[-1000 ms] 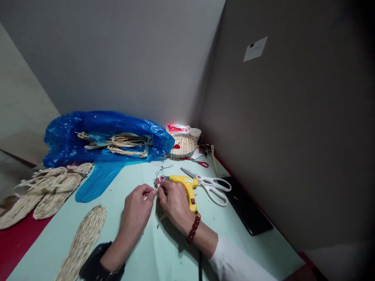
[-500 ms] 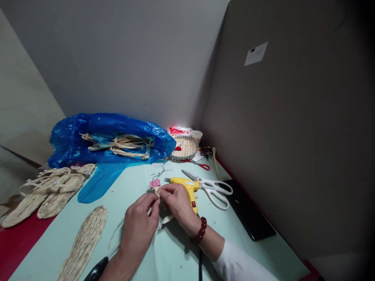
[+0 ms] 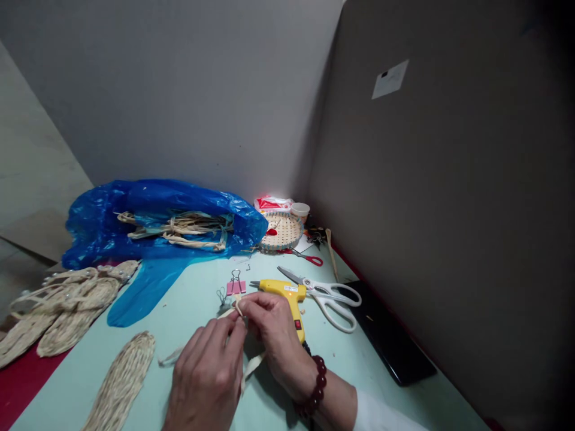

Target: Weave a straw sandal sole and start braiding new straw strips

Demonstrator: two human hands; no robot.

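Pale plant-fibre strips [image 3: 238, 305] run down from a pink binder clip [image 3: 236, 288] near the table's middle. My left hand [image 3: 211, 359] pinches the strips from the left, its fingertips close below the clip. From the other side, my right hand [image 3: 272, 323] pinches the same strips between thumb and forefinger. One loose strip end [image 3: 252, 366] hangs between my hands, and another [image 3: 171, 357] sticks out left of my left hand. A yellow glue gun [image 3: 287, 291] lies just behind my right hand, partly covered by it.
White-handled scissors [image 3: 326, 293] and a black flat device [image 3: 390, 335] lie to the right. A blue plastic bag [image 3: 99, 221] holding fibre bundles [image 3: 179, 227] is at the back. Woven sandals [image 3: 76, 305] and a woven sole [image 3: 121, 383] lie left. A small basket [image 3: 283, 230] stands behind.
The clip now stands more upright, with its wire handle visible. My left hand has shifted slightly down and shows more of its back; both hands still pinch the strips. The view has shifted slightly.
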